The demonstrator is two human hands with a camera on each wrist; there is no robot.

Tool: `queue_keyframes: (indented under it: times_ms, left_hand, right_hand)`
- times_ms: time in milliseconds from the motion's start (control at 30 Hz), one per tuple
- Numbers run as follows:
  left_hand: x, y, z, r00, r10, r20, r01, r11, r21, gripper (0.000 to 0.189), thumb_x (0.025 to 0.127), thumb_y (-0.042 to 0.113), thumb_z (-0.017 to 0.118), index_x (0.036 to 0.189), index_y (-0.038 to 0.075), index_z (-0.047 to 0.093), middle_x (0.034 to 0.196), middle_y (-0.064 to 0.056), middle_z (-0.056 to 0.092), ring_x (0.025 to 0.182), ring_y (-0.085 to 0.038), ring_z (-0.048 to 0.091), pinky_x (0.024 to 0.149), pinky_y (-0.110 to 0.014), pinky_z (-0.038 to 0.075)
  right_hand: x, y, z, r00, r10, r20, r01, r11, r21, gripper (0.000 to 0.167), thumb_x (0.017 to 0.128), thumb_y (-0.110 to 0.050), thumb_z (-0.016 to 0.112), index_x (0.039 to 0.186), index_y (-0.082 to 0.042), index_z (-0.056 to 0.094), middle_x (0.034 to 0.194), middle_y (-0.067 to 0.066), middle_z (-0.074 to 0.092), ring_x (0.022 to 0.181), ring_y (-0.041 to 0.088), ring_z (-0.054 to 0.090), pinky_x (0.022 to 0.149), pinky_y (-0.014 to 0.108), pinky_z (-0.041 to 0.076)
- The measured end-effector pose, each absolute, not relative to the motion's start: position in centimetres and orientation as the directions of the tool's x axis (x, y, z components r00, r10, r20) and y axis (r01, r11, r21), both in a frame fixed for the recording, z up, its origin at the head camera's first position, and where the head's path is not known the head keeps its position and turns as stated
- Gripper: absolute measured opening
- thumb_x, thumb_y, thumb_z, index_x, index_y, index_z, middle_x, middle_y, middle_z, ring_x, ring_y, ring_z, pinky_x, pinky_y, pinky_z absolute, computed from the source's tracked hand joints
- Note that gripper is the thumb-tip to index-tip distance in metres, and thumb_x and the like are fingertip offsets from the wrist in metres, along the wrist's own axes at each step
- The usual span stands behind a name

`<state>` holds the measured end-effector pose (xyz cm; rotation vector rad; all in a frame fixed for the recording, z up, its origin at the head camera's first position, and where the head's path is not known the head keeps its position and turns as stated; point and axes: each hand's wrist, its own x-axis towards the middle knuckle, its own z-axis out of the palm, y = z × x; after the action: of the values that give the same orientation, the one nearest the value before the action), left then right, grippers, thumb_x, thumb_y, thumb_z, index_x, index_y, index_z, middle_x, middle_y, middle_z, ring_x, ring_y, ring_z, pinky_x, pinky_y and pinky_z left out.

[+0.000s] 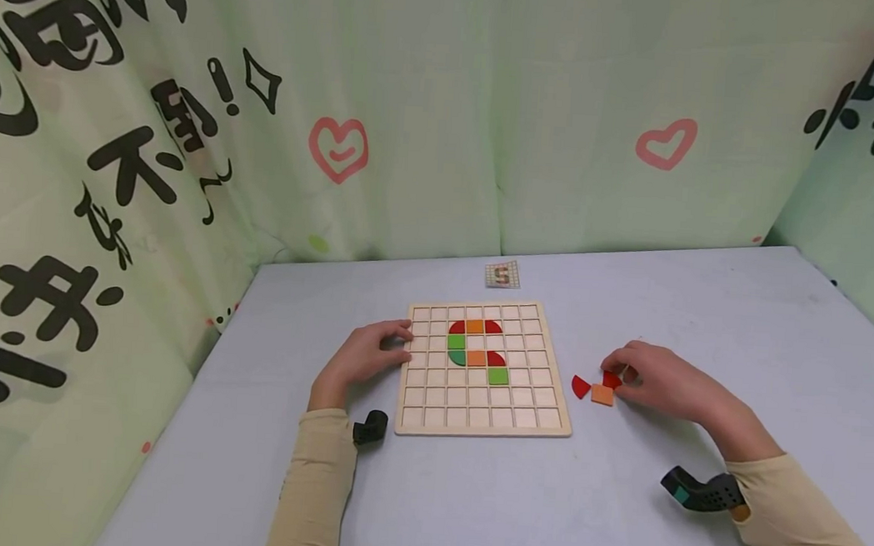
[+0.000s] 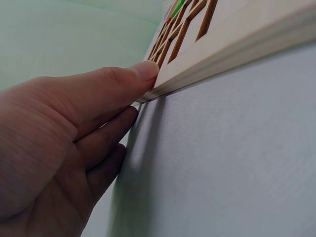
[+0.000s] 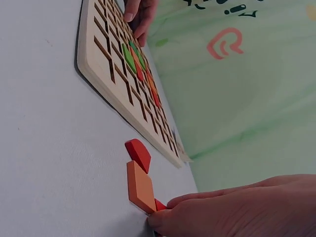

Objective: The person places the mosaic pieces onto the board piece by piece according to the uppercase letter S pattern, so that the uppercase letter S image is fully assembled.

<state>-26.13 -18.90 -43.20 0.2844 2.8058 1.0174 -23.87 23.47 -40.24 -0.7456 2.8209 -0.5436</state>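
A wooden grid board [image 1: 483, 434] lies flat on the table with red, orange and green tiles set in its cells. My left hand [image 1: 363, 356] touches the board's left edge, thumb [image 2: 145, 71] against the rim and the index finger apart from it farther up. Right of the board, my right hand [image 1: 663, 383] pinches a red quarter-circle tile [image 1: 611, 378] between thumb and fingers, low at the table. Beside it lie an orange square tile [image 1: 602, 395] and another red quarter-circle [image 3: 139, 154]. The fingers hide part of the pinched tile.
Behind the board lies a small patterned card [image 1: 502, 274] showing a grid with a coloured figure. A light green curtain [image 1: 433, 97] with black lettering and pink hearts hangs around the table [image 1: 483, 510]. Each wrist bears a black device [image 1: 703, 491].
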Motion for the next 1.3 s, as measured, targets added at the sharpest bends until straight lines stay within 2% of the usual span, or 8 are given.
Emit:
queue_keyframes:
  times_ms: [133,500,733,1000,1167,1300]
  left_hand:
    - [-26.05,-18.91,-43.20,-0.971,0.229,-0.070,0.131,0.753,0.645,0.031,0.092,0.018,0.073,0.121,0.008,0.069,0.152,-0.004,0.052,0.147,-0.027,0.040,0.122,-0.045,0.032]
    - [-26.13,-18.90,-43.15,-0.970,0.236,-0.065,0.141,0.756,0.639,0.031,0.092,0.019,0.073,0.121,0.009,0.069,0.152,-0.004,0.052,0.147,-0.027,0.040,0.122,-0.045,0.032]
    - [-26.09,-18.91,-43.03,-0.969,0.237,-0.066,0.140,0.753,0.642,0.031,0.092,0.018,0.073,0.121,0.008,0.069,0.151,-0.005,0.052,0.147,-0.028,0.040,0.122,-0.046,0.032]
    - [-26.13,-18.92,-43.28,-0.969,0.235,-0.071,0.136,0.753,0.643,0.031,0.092,0.018,0.073,0.121,0.008,0.069,0.151,-0.004,0.052,0.147,-0.027,0.040,0.122,-0.045,0.032]
    - [-26.11,-18.86,-43.27,-0.970,0.233,-0.072,0.134,0.755,0.642,0.031,0.092,0.019,0.073,0.122,0.009,0.069,0.152,-0.004,0.052,0.147,-0.027,0.040,0.122,-0.046,0.032]
    - [-26.07,-18.86,-43.13,-0.971,0.232,-0.065,0.136,0.751,0.646,0.030,0.092,0.018,0.073,0.120,0.009,0.070,0.151,-0.004,0.053,0.147,-0.027,0.040,0.122,-0.046,0.032]
  right_hand:
    - [-23.90,23.41,-40.43,-0.860,-0.505,-0.068,-0.444,0.808,-0.387,0.024,0.084,-0.001,0.073,0.108,-0.001,0.071,0.093,0.003,0.063,0.083,0.016,0.055,0.068,0.028,0.052]
    - [-23.89,23.42,-40.55,-0.871,-0.487,-0.066,-0.429,0.820,-0.379,0.032,0.086,0.000,0.070,0.118,0.002,0.069,0.095,0.006,0.063,0.085,0.018,0.057,0.072,0.032,0.054]
    - [-23.91,23.51,-40.61,-0.868,-0.494,-0.043,-0.445,0.815,-0.372,0.030,0.086,-0.002,0.073,0.115,0.001,0.071,0.098,0.008,0.064,0.086,0.019,0.057,0.071,0.031,0.054]
    - [-24.04,23.57,-41.12,-0.893,-0.448,-0.033,-0.399,0.826,-0.399,0.025,0.084,-0.008,0.077,0.107,0.002,0.069,0.091,0.006,0.062,0.081,0.018,0.055,0.068,0.029,0.052]
    - [-23.96,23.81,-40.84,-0.884,-0.466,-0.037,-0.415,0.817,-0.400,0.036,0.084,-0.007,0.076,0.117,0.006,0.068,0.101,0.013,0.062,0.082,0.018,0.055,0.068,0.028,0.053]
    - [-23.99,24.00,-40.60,-0.861,-0.507,-0.045,-0.447,0.796,-0.408,0.033,0.085,-0.002,0.073,0.117,0.004,0.070,0.105,0.014,0.062,0.084,0.017,0.055,0.068,0.027,0.052]
